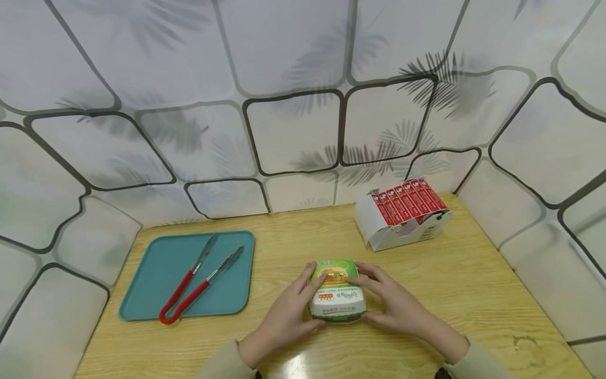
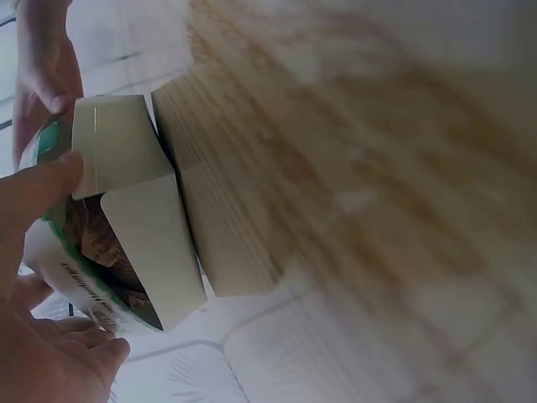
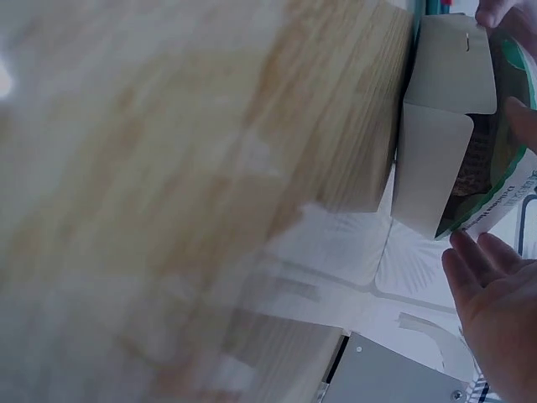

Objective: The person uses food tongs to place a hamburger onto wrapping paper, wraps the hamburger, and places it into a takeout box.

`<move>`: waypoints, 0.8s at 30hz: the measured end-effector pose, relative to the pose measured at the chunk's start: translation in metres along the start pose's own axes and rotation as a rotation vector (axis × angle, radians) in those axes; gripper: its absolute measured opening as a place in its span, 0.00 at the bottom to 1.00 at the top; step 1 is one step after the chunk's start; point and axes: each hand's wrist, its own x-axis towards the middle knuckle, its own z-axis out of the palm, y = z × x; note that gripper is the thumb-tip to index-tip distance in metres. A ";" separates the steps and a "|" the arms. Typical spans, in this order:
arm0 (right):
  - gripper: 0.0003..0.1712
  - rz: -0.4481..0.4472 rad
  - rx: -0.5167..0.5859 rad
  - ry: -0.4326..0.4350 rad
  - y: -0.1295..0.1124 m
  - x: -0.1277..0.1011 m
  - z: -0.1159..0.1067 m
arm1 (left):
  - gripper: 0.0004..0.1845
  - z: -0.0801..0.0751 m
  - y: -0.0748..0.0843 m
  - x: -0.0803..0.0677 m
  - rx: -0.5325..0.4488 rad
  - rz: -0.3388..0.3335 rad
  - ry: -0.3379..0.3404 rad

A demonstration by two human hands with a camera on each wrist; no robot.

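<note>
A green and white burger box (image 1: 337,297) with a burger picture on its lid sits at the front middle of the table. My left hand (image 1: 292,311) holds its left side, with fingers on the lid and thumb low by the front corner. The right hand (image 1: 396,301) grips the opposite side in a similar way. In the left wrist view, pale card flaps (image 2: 151,243) stand at the near side of the box, and brown contents show through a gap under the lid. The right wrist view shows the same flaps (image 3: 432,159) from the other side.
On the left lies a teal tray (image 1: 147,273) carrying red-handled tongs (image 1: 193,296), whose handle end overhangs its front edge. A white carton (image 1: 404,237) of red packets (image 1: 402,202) stands at the back right. Patterned panels (image 1: 295,137) rise behind the wooden table.
</note>
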 end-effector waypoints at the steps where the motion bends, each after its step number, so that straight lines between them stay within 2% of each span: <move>1: 0.53 -0.013 -0.003 0.000 0.000 0.000 0.000 | 0.55 0.000 0.000 0.000 0.015 0.008 0.004; 7: 0.51 -0.046 -0.034 -0.006 0.000 0.000 0.000 | 0.50 0.002 0.000 0.001 0.132 0.053 0.046; 12: 0.56 -0.057 -0.111 -0.014 0.000 -0.002 0.001 | 0.49 0.006 -0.001 0.001 0.250 0.117 0.078; 18: 0.52 -0.132 -0.255 0.038 0.002 -0.002 0.004 | 0.48 0.007 0.000 0.001 0.340 0.187 0.124; 24: 0.51 -0.191 -0.302 0.065 0.002 0.000 0.004 | 0.49 0.005 0.000 0.000 0.415 0.229 0.138</move>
